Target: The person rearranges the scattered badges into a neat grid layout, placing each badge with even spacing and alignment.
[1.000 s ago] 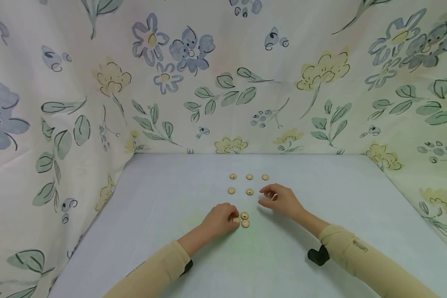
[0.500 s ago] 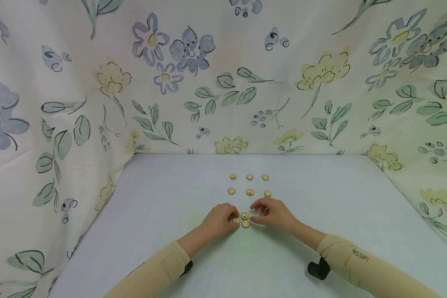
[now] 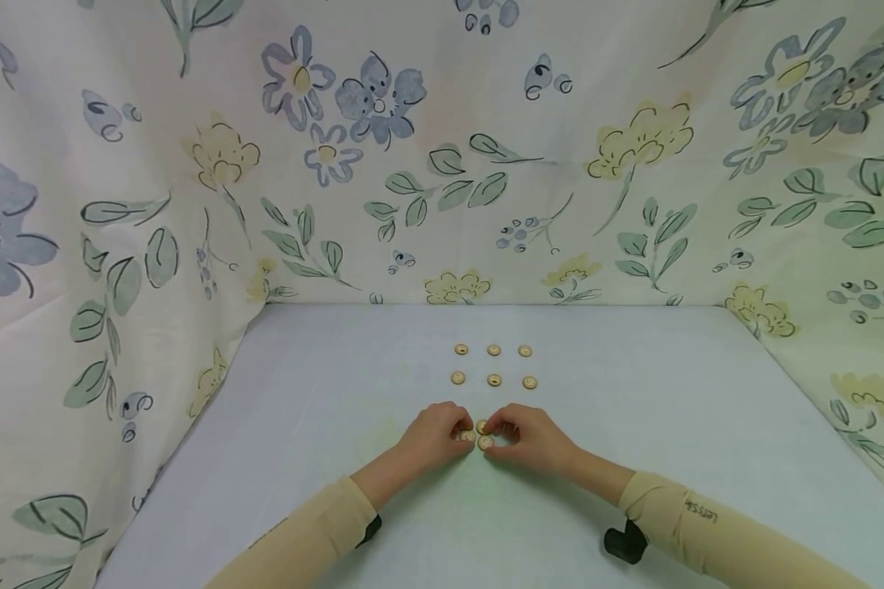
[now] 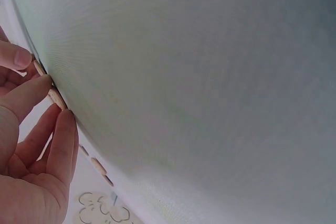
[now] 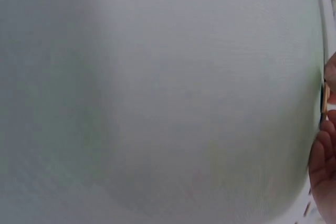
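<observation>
Three round wooden buttons lie close together on the table between the hands. My left hand [image 3: 436, 435] pinches the left button [image 3: 467, 437] between thumb and fingers; the left wrist view shows that button [image 4: 56, 98] low against the tabletop. On the other side, my right hand [image 3: 534, 438] has its fingertips at the upper button [image 3: 482, 426] and its thumb at the near edge of the lower button [image 3: 485, 442]. Part of the upper one is covered by the fingers. In the right wrist view, a button [image 5: 325, 98] shows edge-on between fingers and thumb.
Behind the hands lie two rows of three wooden buttons, a back row [image 3: 493, 350] and a front row [image 3: 494, 380]. They lie flat and spaced apart on the pale tabletop [image 3: 324, 384]. A floral curtain [image 3: 442, 164] hangs around the back and sides.
My right hand has moved from beside the right end of the front row, where a button now lies, toward me to the close group of buttons. My left hand has stayed in place.
</observation>
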Available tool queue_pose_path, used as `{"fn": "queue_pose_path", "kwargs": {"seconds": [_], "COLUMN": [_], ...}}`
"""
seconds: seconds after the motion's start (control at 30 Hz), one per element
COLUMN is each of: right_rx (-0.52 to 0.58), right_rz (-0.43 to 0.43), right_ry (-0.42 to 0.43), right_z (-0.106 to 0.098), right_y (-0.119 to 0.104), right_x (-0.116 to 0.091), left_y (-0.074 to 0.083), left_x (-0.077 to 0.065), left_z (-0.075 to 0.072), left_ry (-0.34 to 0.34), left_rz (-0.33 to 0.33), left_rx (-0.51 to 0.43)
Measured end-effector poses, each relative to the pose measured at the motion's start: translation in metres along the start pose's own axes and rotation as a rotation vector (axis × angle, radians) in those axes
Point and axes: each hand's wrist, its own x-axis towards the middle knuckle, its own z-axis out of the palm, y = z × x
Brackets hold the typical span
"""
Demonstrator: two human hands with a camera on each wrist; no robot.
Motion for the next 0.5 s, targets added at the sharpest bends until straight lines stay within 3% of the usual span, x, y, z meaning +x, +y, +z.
{"fn": "queue_pose_path", "kwargs": {"seconds": [0.5], "right_rx": [-0.054], "right_rz": [-0.058], "right_ry": [-0.015], "right_z": [0.0031], "right_y": [-0.0035], "right_x": [0.0019], "left_y": [-0.0017], "left_x": [0.0005], "left_z": [0.0011], "left_ry": [0.006], "left_rz": [0.006], "left_rx": [-0.013]}}
